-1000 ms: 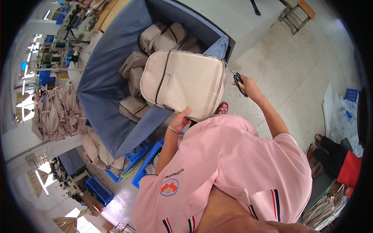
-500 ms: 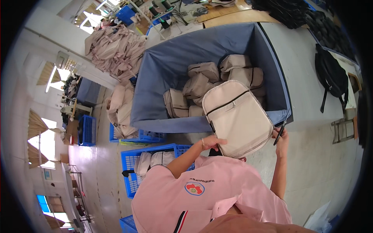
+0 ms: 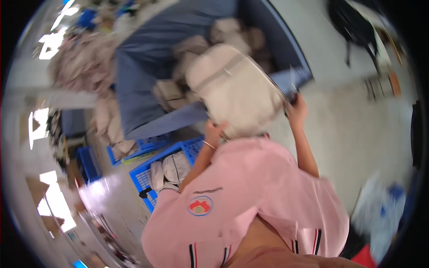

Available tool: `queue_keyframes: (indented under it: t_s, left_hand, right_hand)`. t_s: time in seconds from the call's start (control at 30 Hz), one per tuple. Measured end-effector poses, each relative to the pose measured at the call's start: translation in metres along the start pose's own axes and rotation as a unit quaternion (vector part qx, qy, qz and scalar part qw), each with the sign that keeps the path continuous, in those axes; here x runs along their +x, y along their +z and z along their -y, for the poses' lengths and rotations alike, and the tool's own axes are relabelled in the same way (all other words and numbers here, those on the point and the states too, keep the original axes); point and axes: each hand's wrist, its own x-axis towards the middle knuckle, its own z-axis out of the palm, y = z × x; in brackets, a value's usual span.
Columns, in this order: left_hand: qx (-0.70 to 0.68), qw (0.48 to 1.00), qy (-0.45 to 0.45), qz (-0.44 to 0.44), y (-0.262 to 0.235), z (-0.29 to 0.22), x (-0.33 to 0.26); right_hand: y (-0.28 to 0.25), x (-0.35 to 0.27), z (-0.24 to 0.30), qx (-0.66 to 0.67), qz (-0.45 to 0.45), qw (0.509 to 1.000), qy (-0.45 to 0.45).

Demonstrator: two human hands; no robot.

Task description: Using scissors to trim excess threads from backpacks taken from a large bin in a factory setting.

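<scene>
A beige backpack (image 3: 241,91) with a rounded top is held in front of me, tilted over the near rim of the blue fabric bin (image 3: 156,121). At its lower left edge my left hand (image 3: 216,131) is closed on the fabric. My right hand (image 3: 296,109) is closed at the lower right edge, and a slim dark thing (image 3: 293,96) shows by its fingers, too blurred to name. Across the upper part of the backpack's face runs a zip line with a small light tag (image 3: 228,71). Inside the bin lie several similar beige bags (image 3: 169,94), partly hidden behind the backpack.
A blue crate (image 3: 142,176) with pale bags stands below the bin on the left. Beyond it are a heap of beige pieces (image 3: 82,62) and another blue crate (image 3: 89,164). A black backpack (image 3: 353,29) is at the upper right. Clear plastic (image 3: 380,212) lies lower right.
The view has shifted and blurred, with the bin now farther up and left. Both hands still hold the backpack, which has turned so its top points more to the left.
</scene>
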Motion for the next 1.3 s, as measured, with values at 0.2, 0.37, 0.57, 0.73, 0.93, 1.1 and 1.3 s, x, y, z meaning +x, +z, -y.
queue_keyframes:
  t_s: [0.2, 0.37, 0.57, 0.73, 0.93, 1.1, 1.3]
  left_hand:
    - [-0.206, 0.975, -0.010, 0.080, -0.001, -0.019, 0.004]
    - [-0.192, 0.976, -0.015, 0.105, 0.004, -0.020, -0.003]
    - [-0.190, 0.975, -0.023, 0.111, 0.001, -0.017, -0.005]
    - [-0.183, 0.977, -0.025, 0.109, 0.000, -0.016, -0.003]
    - [-0.192, 0.974, -0.030, 0.118, -0.001, -0.020, -0.003]
    - [-0.175, 0.977, -0.034, 0.116, 0.000, -0.021, 0.000]
    - [-0.177, 0.979, -0.043, 0.093, 0.001, -0.012, -0.002]
  right_hand:
    - [-0.022, -0.026, -0.017, 0.174, 0.045, 0.969, 0.170]
    - [-0.044, -0.063, -0.023, -0.127, 0.119, 0.981, 0.084]
    - [-0.035, -0.065, -0.025, -0.139, 0.143, 0.976, 0.092]
    - [-0.033, -0.050, -0.019, -0.164, 0.163, 0.970, 0.074]
    - [-0.039, -0.043, -0.018, -0.201, 0.164, 0.965, 0.039]
    - [-0.038, -0.041, -0.029, -0.193, 0.140, 0.971, 0.007]
    - [-0.046, -0.028, -0.037, 0.061, 0.104, 0.969, 0.215]
